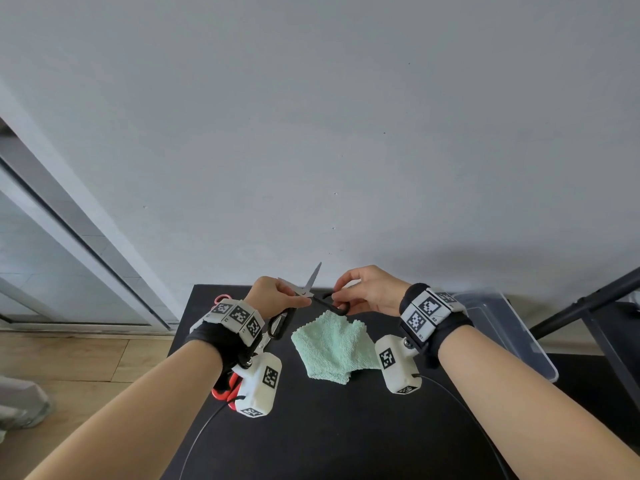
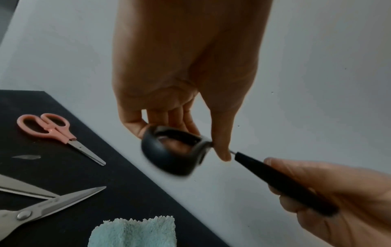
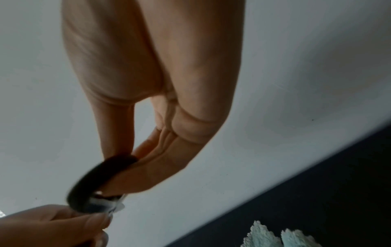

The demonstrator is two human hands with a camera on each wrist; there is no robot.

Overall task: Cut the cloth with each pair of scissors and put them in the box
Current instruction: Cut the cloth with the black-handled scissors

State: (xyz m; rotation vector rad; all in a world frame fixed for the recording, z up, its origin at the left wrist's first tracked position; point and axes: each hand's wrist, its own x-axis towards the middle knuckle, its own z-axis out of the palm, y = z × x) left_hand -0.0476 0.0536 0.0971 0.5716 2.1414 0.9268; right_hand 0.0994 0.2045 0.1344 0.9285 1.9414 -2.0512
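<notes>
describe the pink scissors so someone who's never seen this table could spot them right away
Start at the black tabletop and go to its far left corner, by the grey wall. The small pink plastic-handled scissors lie flat there with blades closed, apart from the mint green terry cloth. They are the smallest pair and the only pink one; the large all-metal scissors nearby lie open.

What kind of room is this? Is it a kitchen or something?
Probably not a kitchen. It looks like a plain room set up for filming handwork: a small black table against a bare grey wall, a wooden floor, and marker-covered cameras strapped to both wrists.
</notes>
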